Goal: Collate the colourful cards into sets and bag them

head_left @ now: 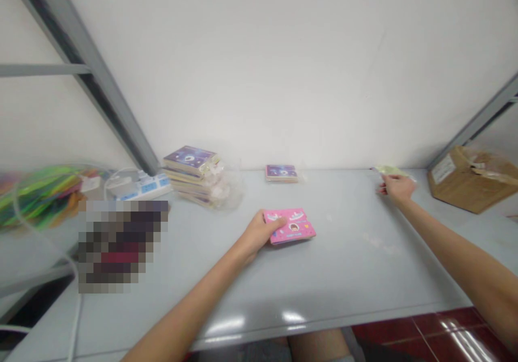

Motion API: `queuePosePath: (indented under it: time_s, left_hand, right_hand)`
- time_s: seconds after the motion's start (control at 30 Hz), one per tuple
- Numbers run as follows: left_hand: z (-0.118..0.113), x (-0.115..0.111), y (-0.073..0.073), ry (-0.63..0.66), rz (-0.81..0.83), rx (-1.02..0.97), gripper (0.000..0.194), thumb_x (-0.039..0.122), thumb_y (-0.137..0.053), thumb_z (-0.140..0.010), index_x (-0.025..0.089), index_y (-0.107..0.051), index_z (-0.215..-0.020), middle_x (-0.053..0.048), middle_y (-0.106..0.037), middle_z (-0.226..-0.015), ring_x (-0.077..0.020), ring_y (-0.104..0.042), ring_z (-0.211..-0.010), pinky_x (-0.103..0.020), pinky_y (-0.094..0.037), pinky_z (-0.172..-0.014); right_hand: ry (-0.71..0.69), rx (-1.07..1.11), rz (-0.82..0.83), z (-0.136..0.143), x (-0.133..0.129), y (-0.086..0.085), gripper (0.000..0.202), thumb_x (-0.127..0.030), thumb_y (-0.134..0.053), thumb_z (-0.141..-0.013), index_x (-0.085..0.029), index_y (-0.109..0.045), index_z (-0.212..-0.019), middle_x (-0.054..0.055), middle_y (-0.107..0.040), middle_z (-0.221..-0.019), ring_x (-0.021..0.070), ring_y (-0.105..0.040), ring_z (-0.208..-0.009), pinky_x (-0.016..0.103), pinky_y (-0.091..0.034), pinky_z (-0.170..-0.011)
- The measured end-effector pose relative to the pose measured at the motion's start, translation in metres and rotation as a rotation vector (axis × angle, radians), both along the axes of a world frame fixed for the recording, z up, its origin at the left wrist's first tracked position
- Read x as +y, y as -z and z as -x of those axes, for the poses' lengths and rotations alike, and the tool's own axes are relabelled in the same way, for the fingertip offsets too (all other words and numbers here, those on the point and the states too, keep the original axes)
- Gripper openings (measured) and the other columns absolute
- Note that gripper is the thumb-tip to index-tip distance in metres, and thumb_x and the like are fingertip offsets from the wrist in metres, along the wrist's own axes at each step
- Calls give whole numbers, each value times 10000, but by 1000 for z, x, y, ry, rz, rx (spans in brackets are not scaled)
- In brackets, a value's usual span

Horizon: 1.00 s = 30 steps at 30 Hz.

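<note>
My left hand (261,232) is closed on a pink booklet (297,224) with white and coloured cartoon prints, thumb on top. The booklet is just above or on the table; I cannot tell which. Far to the right, my right hand (396,186) has its fingers curled at a pale yellow-green packet (389,171) in what looks like clear plastic, near the wall. Part of the packet is hidden behind the hand. A small purple-covered stack of booklets (281,172) lies at the back, between the two hands.
On the left stands a taller stack of purple-topped booklets (190,159) beside crumpled clear plastic (226,189). A power strip (148,188), bright green and orange items (44,195) and a white cable (76,297) are farther left. A cardboard box (473,184) sits at right.
</note>
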State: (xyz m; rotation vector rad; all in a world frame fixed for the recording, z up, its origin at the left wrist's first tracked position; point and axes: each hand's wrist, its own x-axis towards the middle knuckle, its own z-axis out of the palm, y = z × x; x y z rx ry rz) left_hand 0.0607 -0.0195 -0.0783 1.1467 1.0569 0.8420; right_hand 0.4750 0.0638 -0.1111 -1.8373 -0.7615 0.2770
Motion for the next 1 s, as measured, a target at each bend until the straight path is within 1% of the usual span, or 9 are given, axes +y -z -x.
queuePosePath:
  time_s: [0.1,0.2,0.33,0.43,0.57,0.7,0.83,0.9,1.0]
  left_hand:
    - [-1,2,-3,-77,-62,-48,407,397,-700,-639,138,-527,-900,-31,-631,-807,-148,-589,-721,-249,-439,-663]
    - [-1,4,-11,-161,-170,-193,441,402,-683,-659,157,-503,-978,-35,-618,-906,-155,-588,-796,-260,-451,-718]
    - [3,5,-21,-252,-289,-313,432,389,-671,-671,164,-493,-994,-22,-607,-890,-155,-592,-764,-263,-463,-708]
    - [8,5,-25,-318,-410,-313,434,367,-673,-674,174,-484,-1014,-13,-597,-871,-152,-590,-757,-258,-464,-704]
    - [13,7,-29,-386,-532,-284,366,363,-651,-699,180,-507,-982,-13,-595,-883,-154,-589,-803,-251,-454,-747]
    - [19,13,-33,-467,-619,-222,375,386,-649,-693,176,-514,-973,-19,-594,-883,-158,-594,-800,-251,-460,-738]
    - [25,14,-39,-575,-757,-124,429,395,-668,-669,165,-508,-994,-28,-587,-893,-157,-588,-793,-258,-464,-741]
    - [27,11,-43,-592,-826,-65,454,380,-680,-660,161,-502,-1016,-28,-585,-891,-155,-583,-789,-263,-462,-749]
    - [25,8,-45,-575,-856,4,492,357,-693,-650,154,-489,-1050,-36,-577,-920,-159,-576,-815,-274,-457,-771]
  right_hand:
    - [-81,-71,-50,26,-4,-15,191,-297,-580,-725,-139,-606,-830,13,-555,-471,116,-494,-356,231,-399,-383]
    - [-338,-114,-84,74,-23,-39,249,-385,-603,-702,-151,-583,-785,-2,-536,-421,116,-487,-326,210,-375,-330]
    - [-724,135,-13,158,-69,-67,317,-464,-623,-667,-174,-518,-744,2,-555,-392,134,-506,-303,211,-386,-302]
    - [-993,358,100,217,-101,-72,325,-472,-598,-687,-183,-486,-785,10,-601,-437,142,-547,-333,195,-392,-299]
    - [-1211,662,232,270,-120,-61,293,-403,-605,-697,-184,-465,-831,7,-639,-536,159,-619,-442,200,-447,-347]
    - [-1319,887,336,289,-118,-51,372,-283,-627,-698,-160,-468,-1012,27,-666,-702,132,-634,-490,203,-490,-425]
    - [-1382,936,341,288,-111,-48,481,-246,-581,-754,-149,-379,-1179,32,-659,-768,115,-633,-509,219,-515,-485]
    - [-1426,936,354,286,-108,-47,451,-253,-565,-771,-142,-394,-1173,26,-649,-748,111,-630,-511,212,-510,-486]
    - [-1527,906,399,279,-106,-52,334,-275,-568,-769,-126,-502,-1060,15,-627,-687,102,-619,-501,191,-491,-469]
